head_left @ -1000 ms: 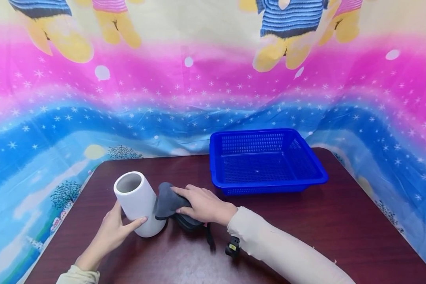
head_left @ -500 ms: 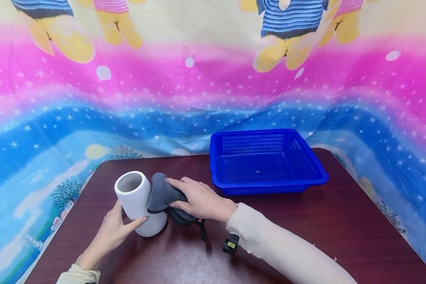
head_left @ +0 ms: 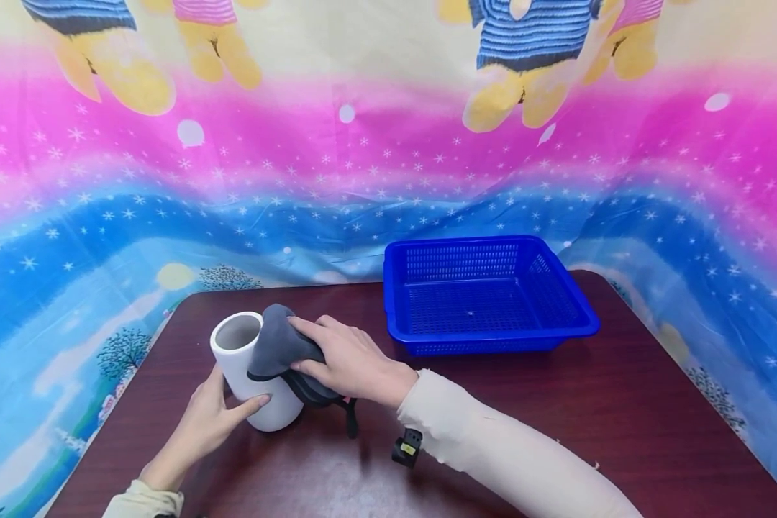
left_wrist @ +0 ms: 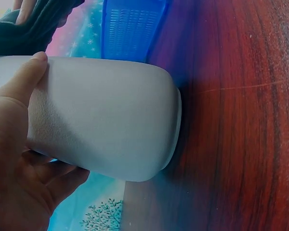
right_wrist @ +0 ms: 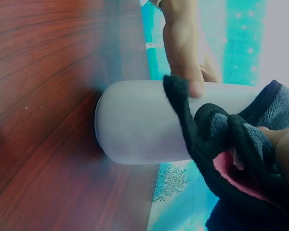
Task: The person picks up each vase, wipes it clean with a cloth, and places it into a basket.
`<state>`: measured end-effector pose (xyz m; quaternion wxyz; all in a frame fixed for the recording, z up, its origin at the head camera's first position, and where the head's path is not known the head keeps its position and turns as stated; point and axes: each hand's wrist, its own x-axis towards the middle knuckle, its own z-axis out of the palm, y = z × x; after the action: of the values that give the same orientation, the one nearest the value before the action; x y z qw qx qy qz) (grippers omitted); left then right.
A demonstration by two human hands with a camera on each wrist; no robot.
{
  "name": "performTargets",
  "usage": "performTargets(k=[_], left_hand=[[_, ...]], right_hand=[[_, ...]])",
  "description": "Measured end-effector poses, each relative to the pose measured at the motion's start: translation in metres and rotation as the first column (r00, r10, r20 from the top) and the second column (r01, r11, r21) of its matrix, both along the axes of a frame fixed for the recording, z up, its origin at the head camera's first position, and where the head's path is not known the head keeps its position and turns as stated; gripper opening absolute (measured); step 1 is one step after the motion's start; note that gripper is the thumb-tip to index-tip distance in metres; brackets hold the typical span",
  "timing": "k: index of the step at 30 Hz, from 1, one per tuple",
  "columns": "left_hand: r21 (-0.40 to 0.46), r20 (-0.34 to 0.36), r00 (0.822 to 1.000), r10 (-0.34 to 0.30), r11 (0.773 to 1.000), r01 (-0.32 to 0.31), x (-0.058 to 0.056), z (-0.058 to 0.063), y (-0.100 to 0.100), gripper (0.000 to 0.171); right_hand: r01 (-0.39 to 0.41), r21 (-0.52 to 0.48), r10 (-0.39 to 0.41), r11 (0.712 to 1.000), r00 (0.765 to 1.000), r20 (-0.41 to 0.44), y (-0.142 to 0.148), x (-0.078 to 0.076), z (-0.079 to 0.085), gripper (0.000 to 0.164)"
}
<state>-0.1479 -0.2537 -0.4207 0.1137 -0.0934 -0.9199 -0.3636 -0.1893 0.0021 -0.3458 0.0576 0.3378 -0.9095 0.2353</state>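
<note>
A tall white vase (head_left: pixel 236 367) with a wide round mouth stands on the table. My left hand (head_left: pixel 206 421) grips its lower body from the left, thumb across the front and the other fingers behind. In the left wrist view, the smooth vase (left_wrist: pixel 106 115) lies sideways across the picture, its base meeting the wood. My right hand (head_left: pixel 350 360) holds a folded grey cloth (head_left: pixel 281 345) over the vase's upper right side, close under the rim. Dark edging, a hanging strap and a pink patch show on the cloth (right_wrist: pixel 282 113) in the right wrist view.
A blue plastic basket (head_left: pixel 492 337) with perforated walls stands at the back right of the dark wooden table (head_left: pixel 660 417). A patterned curtain (head_left: pixel 337 158) hangs behind the table and along both sides. A small black device (head_left: pixel 406 447) sits under the right sleeve.
My right hand has moved left and upward with the cloth, from beside the vase to over its upper right side. The left hand and vase have stayed nearly still.
</note>
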Motion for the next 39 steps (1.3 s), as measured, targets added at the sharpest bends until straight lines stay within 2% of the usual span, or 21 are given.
performTargets(k=[12,18,30,39], left_hand=[[0.003,-0.004,1.0,-0.005,1.0,0.005,-0.001,0.001,-0.001,0.082],[0.007,-0.009,1.0,-0.008,1.0,0.008,-0.001,0.001,-0.003,0.083],[-0.002,-0.029,1.0,0.005,1.0,-0.005,-0.001,0.001,-0.002,0.081],[-0.003,-0.031,1.0,0.004,1.0,-0.004,-0.001,0.002,-0.001,0.081]], right_hand=[[-0.018,0.053,0.019,0.998,1.0,-0.013,-0.009,-0.005,-0.006,0.061],[-0.018,0.095,0.014,0.995,0.999,0.036,-0.009,-0.005,-0.011,0.064],[-0.016,0.086,0.01,0.996,0.998,0.067,-0.008,-0.007,-0.022,0.065],[-0.019,0.088,0.014,0.996,0.998,0.055,-0.008,-0.008,-0.027,0.063]])
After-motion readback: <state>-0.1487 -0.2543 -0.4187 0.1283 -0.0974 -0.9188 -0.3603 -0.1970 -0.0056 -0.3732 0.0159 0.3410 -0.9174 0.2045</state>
